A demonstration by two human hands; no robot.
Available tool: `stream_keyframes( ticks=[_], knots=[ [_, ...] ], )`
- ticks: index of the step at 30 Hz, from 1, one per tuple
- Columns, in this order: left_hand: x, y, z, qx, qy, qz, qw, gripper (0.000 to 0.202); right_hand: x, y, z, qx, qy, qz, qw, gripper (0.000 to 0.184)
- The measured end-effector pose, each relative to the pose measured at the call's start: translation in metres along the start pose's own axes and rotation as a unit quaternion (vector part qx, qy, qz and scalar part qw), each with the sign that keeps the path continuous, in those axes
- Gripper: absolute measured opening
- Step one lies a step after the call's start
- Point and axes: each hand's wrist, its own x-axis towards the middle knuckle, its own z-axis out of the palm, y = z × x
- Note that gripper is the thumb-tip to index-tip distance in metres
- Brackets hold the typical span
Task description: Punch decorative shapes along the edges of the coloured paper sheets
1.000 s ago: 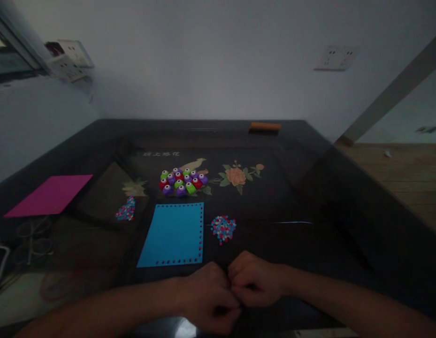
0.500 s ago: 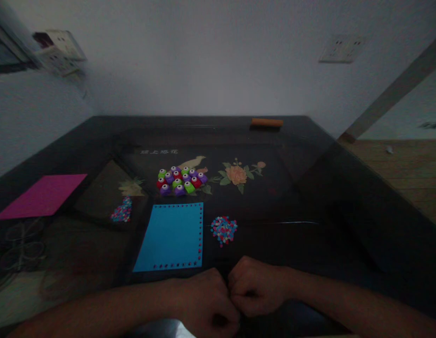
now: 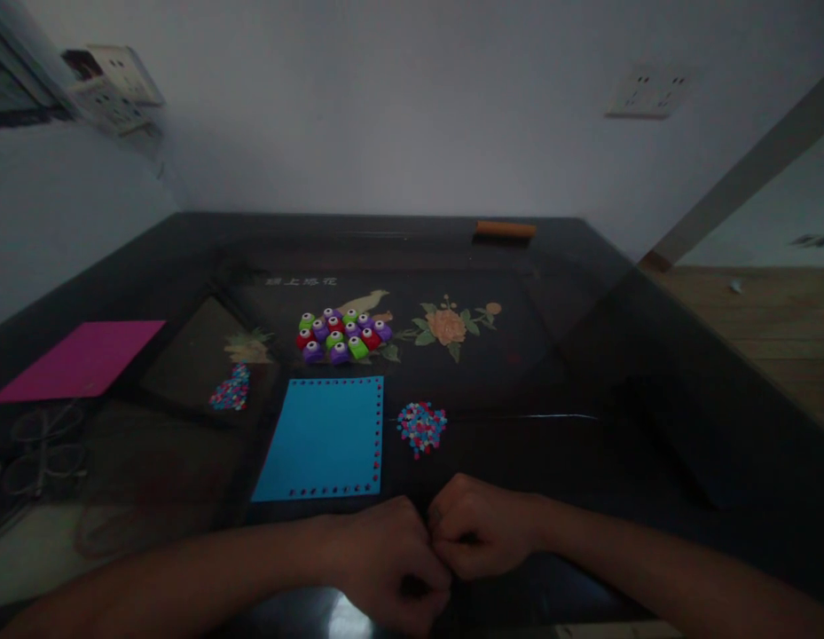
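Note:
My left hand [image 3: 395, 564] is closed in a fist near the table's front edge. Against its knuckles rests my right hand [image 3: 478, 525], likewise curled into a fist. Nothing shows in either hand. Just beyond them lies a blue sheet [image 3: 325, 439] with small dark dots along its top, right and bottom edges. To the right of the sheet is a loose pile of small pink, blue and white pieces [image 3: 422, 428]. A cluster of purple, green and red stamps with eye-like tops [image 3: 338, 335] stands behind the sheet.
The dark table [image 3: 571, 479] has a printed flower [image 3: 446, 326]. At left lie a pink sheet [image 3: 85, 359], a second pile of small pieces [image 3: 231, 389] and glasses [image 3: 43, 448]. An orange roll [image 3: 506, 230] lies by the wall, which has sockets [image 3: 651, 91].
The view has shifted slightly, so the table items appear a little higher. Both fists stay together in the same pose.

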Motion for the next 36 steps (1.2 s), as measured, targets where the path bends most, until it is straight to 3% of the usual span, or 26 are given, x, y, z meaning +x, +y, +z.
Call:
stream_keyframes(
  ticks=[12, 25, 36],
  knots=[
    [0.0, 0.0009, -0.0007, 0.013, 0.005, -0.004, 1.0, 0.032, 0.0001, 0.0009, -0.0003, -0.002, -0.011, 0.01, 1.0, 0.027],
    [0.0, -0.0015, 0.0028, 0.04, 0.008, 0.006, 0.999, 0.03, 0.0022, -0.001, -0.0009, 0.014, 0.019, -0.015, 1.0, 0.03],
    [0.0021, 0.001, 0.0011, 0.08, 0.001, 0.001, 0.997, 0.031, 0.002, 0.0004, -0.001, -0.005, -0.012, 0.011, 1.0, 0.032]
  ],
)
